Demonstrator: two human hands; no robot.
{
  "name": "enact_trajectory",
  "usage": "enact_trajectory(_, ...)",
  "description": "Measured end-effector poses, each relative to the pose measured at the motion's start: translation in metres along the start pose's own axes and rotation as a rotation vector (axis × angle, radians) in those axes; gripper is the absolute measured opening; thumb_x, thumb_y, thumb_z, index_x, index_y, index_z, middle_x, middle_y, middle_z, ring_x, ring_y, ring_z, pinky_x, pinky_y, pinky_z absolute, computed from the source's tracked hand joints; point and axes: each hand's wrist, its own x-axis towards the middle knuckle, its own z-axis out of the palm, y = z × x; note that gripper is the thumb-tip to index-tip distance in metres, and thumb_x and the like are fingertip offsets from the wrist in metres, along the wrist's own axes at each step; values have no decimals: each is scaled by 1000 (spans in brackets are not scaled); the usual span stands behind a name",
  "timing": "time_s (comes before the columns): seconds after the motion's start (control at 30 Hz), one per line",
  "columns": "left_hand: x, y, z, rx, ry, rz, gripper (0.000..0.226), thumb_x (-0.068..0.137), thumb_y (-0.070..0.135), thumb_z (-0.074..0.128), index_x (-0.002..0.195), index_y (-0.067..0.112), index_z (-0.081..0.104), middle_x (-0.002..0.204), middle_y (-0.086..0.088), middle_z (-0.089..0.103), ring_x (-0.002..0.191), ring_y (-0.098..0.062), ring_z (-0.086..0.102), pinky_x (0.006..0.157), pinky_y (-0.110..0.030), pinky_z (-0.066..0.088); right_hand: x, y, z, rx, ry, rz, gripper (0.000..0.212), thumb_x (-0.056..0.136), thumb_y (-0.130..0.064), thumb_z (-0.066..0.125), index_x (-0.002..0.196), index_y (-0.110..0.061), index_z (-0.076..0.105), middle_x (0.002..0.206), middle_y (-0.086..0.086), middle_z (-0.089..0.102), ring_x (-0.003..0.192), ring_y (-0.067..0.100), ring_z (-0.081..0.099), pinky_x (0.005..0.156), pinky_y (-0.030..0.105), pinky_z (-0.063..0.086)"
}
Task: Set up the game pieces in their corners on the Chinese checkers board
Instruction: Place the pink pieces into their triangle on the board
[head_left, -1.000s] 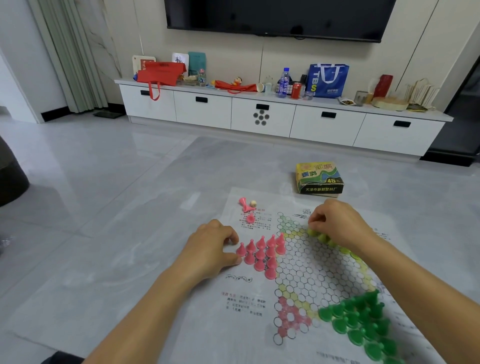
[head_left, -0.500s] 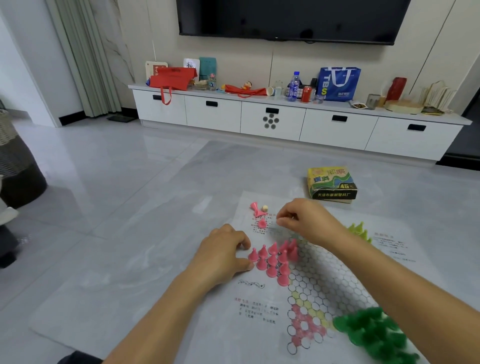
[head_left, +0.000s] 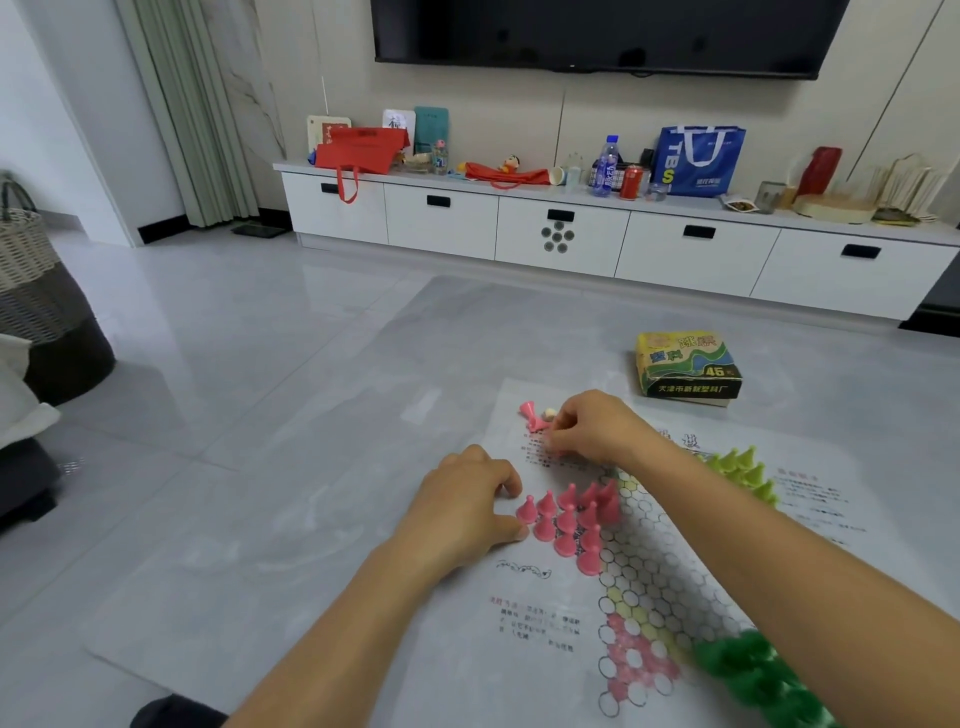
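Note:
The paper Chinese checkers board (head_left: 537, 590) lies flat on the grey floor. Several pink pieces (head_left: 576, 519) stand in its left corner. My left hand (head_left: 462, 512) rests at that corner's tip, thumb and forefinger curled round the leftmost pink piece (head_left: 528, 512). My right hand (head_left: 595, 428) is at the board's far left margin and pinches a loose pink piece, mostly hidden under its fingers. A fallen pink piece (head_left: 529, 410) and a small beige piece (head_left: 548, 414) lie just beside it. Light green pieces (head_left: 743, 470) stand at the far right, dark green pieces (head_left: 748, 670) at the near right.
The yellow-green game box (head_left: 685, 371) sits on the floor beyond the board. A white TV cabinet (head_left: 561, 239) with bags and bottles runs along the far wall. A woven basket (head_left: 31, 291) stands at the left edge.
My right hand has left the light green pieces and moved left across the board to the loose pink pieces. My left hand has stayed at the pink corner.

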Motion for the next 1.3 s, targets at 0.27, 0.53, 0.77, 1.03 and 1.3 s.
enact_trajectory(0.27,0,0,0,-4,1,-6,36,77,33,68,110,24,57,112,0,49,109,-17,47,97,-34,40,-44,24,-27,132,203,-142,17,87,-18,56,99,-14,67,83,2,64,64,8,51,50,17,35)
enact_trajectory(0.53,-1,-2,2,-3,6,-16,35,74,35,70,106,25,59,105,2,49,106,-17,48,94,-33,42,-99,41,-28,101,159,-76,3,82,-22,63,85,-22,62,84,-12,64,81,6,61,77,27,52)
enact_trajectory(0.77,-1,-2,4,-14,12,-18,34,75,34,70,106,24,59,107,2,49,106,-17,48,96,-34,42,-109,45,-9,-84,92,-89,8,84,-24,62,91,-20,63,83,-11,56,79,8,53,64,16,41)
enact_trajectory(1.03,-2,-3,5,-30,24,-14,35,74,32,71,106,23,60,106,2,49,107,-16,48,96,-33,42,-103,51,-7,3,46,-25,8,82,-20,64,84,-21,57,76,-12,58,70,1,52,59,14,39)
enact_trajectory(1.3,1,-6,5,-33,22,-9,35,73,33,71,105,23,60,106,1,50,106,-17,49,95,-35,43,-99,53,-7,11,34,-4,6,82,-24,64,85,-23,57,82,-9,60,76,8,55,61,16,41)
